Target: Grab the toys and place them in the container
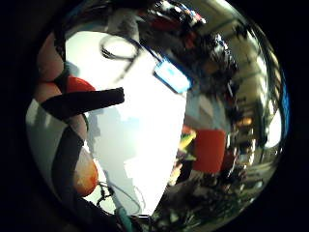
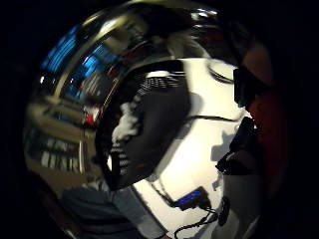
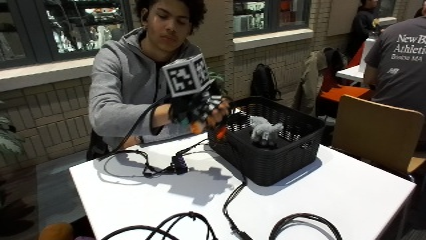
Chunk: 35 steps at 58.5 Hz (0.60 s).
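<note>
I've got the hand [image 3: 198, 109] clenched round an orange toy [image 3: 219, 133] just at the basket's [image 3: 266, 167] near-left rim — letting go early drops it onto the surface [image 3: 166, 195] — grey elephant [image 3: 264, 130] already inside.

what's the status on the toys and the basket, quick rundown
Gloved right hand raised beside the black basket, fingers curled round an orange toy. Grey elephant toy already in the basket. Nothing blocking the drop.
</note>
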Tool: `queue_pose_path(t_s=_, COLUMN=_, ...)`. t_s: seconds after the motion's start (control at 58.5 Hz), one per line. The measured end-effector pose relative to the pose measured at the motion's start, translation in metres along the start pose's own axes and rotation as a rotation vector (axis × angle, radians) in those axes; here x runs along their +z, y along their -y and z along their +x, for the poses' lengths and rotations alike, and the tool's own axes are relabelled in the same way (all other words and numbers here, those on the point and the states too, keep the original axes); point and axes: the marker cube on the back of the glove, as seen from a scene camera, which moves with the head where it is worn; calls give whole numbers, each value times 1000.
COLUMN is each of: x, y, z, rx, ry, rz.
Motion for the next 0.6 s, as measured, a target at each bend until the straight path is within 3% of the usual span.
queue_pose_path(t_s=0.085, x=-19, y=27, z=-52, rx=-325, ry=-54, rz=28)
queue_pose_path(t_s=0.154, x=-29, y=50, z=-99, rx=-250, ry=51, rz=28)
queue_pose_path(t_s=0.256, x=-29, y=74, z=-130, rx=-246, ry=-23, rz=44)
queue_pose_path(t_s=0.359, x=-28, y=87, z=-134, rx=-244, ry=-94, rz=49)
queue_pose_path(t_s=0.479, x=-23, y=85, z=-132, rx=-237, ry=-123, rz=-59)
queue_pose_path(t_s=0.598, x=-22, y=68, z=-128, rx=-285, ry=-21, rz=-130)
